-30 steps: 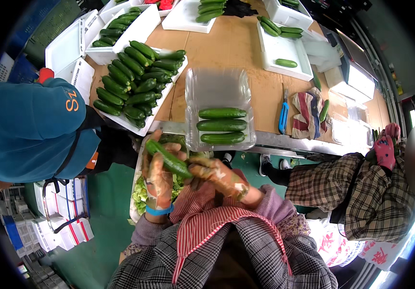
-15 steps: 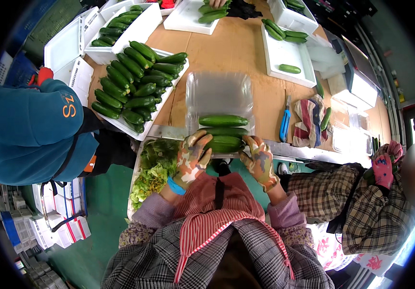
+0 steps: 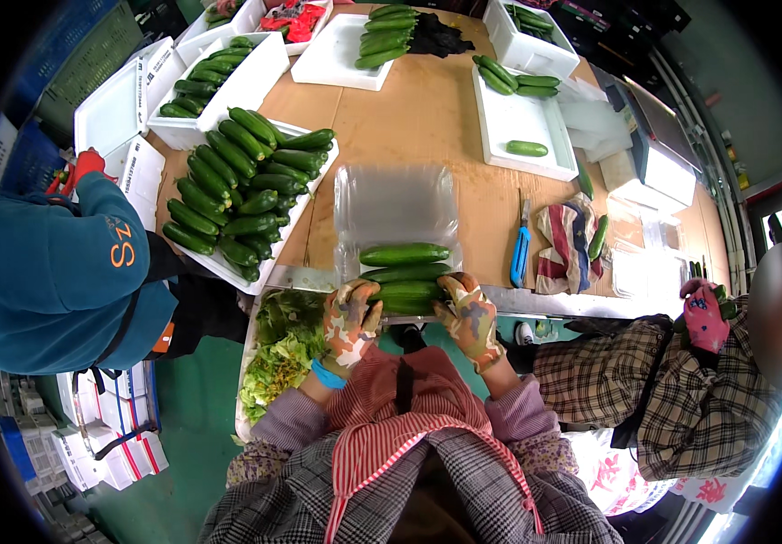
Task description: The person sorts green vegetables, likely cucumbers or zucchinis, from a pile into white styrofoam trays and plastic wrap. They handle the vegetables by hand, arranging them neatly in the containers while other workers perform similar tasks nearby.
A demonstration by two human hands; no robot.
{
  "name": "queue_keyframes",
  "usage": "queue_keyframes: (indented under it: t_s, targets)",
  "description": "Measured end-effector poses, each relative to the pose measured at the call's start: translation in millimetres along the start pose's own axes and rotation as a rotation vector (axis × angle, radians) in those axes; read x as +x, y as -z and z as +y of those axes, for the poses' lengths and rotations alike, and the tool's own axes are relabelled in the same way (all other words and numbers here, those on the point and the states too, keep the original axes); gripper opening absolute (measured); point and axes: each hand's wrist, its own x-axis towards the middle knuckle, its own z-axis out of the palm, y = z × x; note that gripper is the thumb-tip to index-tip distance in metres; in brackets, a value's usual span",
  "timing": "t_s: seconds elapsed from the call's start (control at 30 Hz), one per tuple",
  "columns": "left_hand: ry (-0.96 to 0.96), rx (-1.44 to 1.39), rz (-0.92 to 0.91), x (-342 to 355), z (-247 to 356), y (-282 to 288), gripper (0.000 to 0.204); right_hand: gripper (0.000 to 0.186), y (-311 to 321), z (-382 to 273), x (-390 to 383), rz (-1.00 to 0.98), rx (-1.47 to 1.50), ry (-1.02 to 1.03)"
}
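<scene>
An open clear plastic clamshell box [image 3: 395, 203] lies at the table's front edge in front of me, its lid folded back on the far side. Dark green zucchini [image 3: 405, 255] lie crosswise in its near half, one behind another. My left hand [image 3: 352, 319], in a camouflage-patterned glove, has its fingers round the left end of the nearest zucchini [image 3: 407, 296]. At the other end of that zucchini, my right hand [image 3: 469, 317], gloved alike, grips it. My fingertips and palms partly cover its ends.
A white foam tray heaped with zucchini [image 3: 239, 213] stands left of the box. Leafy trimmings [image 3: 282, 349] lie beside my left arm. To the right are a blue-handled knife [image 3: 521, 254], a striped cloth [image 3: 565, 245] and another white tray [image 3: 520, 122]. Co-workers stand on both sides.
The whole view has shifted slightly. Both my hands stay at the ends of the nearest zucchini. A co-worker's hand has left the zucchini in the far tray.
</scene>
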Motion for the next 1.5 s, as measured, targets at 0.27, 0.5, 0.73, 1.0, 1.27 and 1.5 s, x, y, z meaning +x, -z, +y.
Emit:
queue_keyframes:
  t_s: [0.27, 0.5, 0.73, 1.0, 1.27, 1.5]
  targets:
    - [-0.155, 0.176, -0.037, 2.8, -3.8, 8.3, 0.032, 0.042, -1.5, 3.6, -4.9, 0.010, 0.091, -0.046]
    - [-0.230, 0.089, -0.089, 9.5, -2.4, 14.6, 0.033, 0.046, 3.4, 0.6, -3.2, 0.006, 0.093, -0.026]
    - [-0.202, 0.102, -0.008, 11.7, 10.3, 10.7, 0.027, 0.041, 2.7, -0.7, -1.3, 0.001, 0.119, -0.045]
    - [-0.165, 0.133, -0.001, 8.5, 4.6, -4.6, 0.032, 0.038, -2.7, 1.4, -3.6, 0.088, 0.120, -0.076]
    - [-0.217, 0.139, 0.021, 9.4, 7.0, 5.6, 0.028, 0.038, 6.1, 3.0, -3.6, -0.083, 0.028, -0.037]
    - [0.327, 0.114, -0.064, -3.4, -38.2, 16.3, 0.054, 0.039, 9.6, 28.4, 12.2, 0.071, -0.125, -0.253]
